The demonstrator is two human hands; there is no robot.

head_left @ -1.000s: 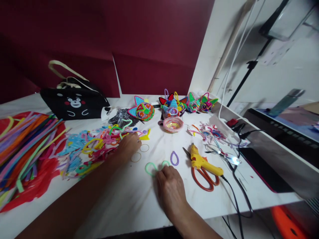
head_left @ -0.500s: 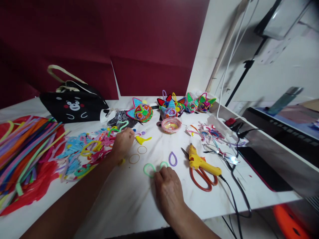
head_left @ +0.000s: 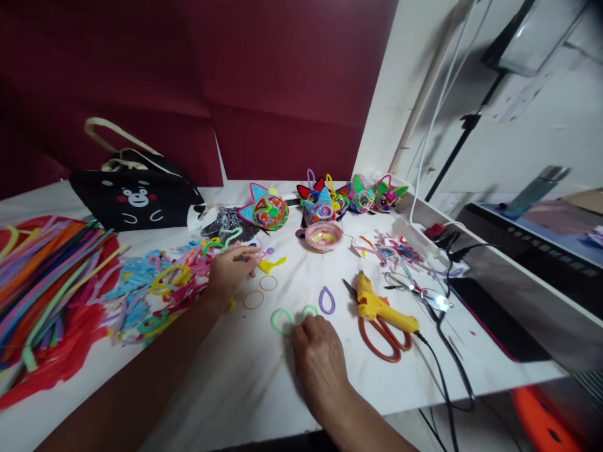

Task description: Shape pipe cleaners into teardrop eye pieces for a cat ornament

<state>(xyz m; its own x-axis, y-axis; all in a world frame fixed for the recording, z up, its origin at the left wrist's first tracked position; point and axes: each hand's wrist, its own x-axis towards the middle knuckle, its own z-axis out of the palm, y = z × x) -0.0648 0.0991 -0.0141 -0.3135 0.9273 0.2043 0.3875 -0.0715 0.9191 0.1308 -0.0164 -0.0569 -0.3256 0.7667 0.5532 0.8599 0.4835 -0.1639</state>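
Observation:
My left hand (head_left: 233, 269) hovers at the right edge of a pile of coloured pipe cleaner pieces (head_left: 164, 282), fingers stretched out and nothing visible in them. Close to its fingertips lie a yellow piece (head_left: 272, 265) and small purple and pink bits. My right hand (head_left: 320, 351) rests on the table, its fingers closed over a light green pipe cleaner (head_left: 281, 322) that shows a loop on either side of the fingertips. A purple pipe cleaner loop (head_left: 326, 301) lies just beyond. Two thin rings (head_left: 254, 300) sit between my hands.
A yellow glue gun (head_left: 384, 309) lies over orange-handled scissors (head_left: 400, 342) on the right, near glasses (head_left: 419, 290) and cables. Behind stand a pink bowl (head_left: 324, 237) and several colourful eared ornaments (head_left: 268, 212). Long pipe cleaners (head_left: 47, 276) and a black bag (head_left: 136, 201) are left.
My left hand's fingers have gone from bunched together to stretched out, and the yellow piece beside them has shifted slightly. My right hand has stayed in place on the green pipe cleaner.

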